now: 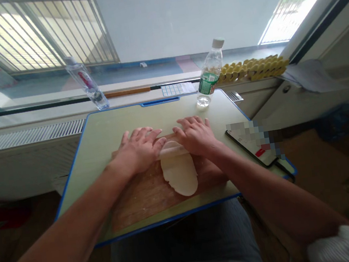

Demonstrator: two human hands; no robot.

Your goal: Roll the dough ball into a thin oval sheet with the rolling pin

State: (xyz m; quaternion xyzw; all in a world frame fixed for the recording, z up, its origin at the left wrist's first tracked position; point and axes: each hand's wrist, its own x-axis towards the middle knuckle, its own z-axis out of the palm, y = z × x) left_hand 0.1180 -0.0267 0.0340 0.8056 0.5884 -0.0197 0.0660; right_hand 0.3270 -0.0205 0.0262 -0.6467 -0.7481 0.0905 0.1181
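Observation:
An oval sheet of pale dough lies on a wooden board, long side pointing toward me. Across its far part rests a light rolling pin, with only its middle showing between my hands. My left hand lies over the pin's left end, palm down, fingers stretched forward. On the opposite end, my right hand presses down with its fingers spread and the thumb pointing inward. Both palms hide the pin's ends. A little of the dough shows beyond the pin.
The board sits on a small blue-edged table. A phone with a cable lies at the right edge. One water bottle stands at the back right, another bottle at the back left. Yellow objects line the windowsill.

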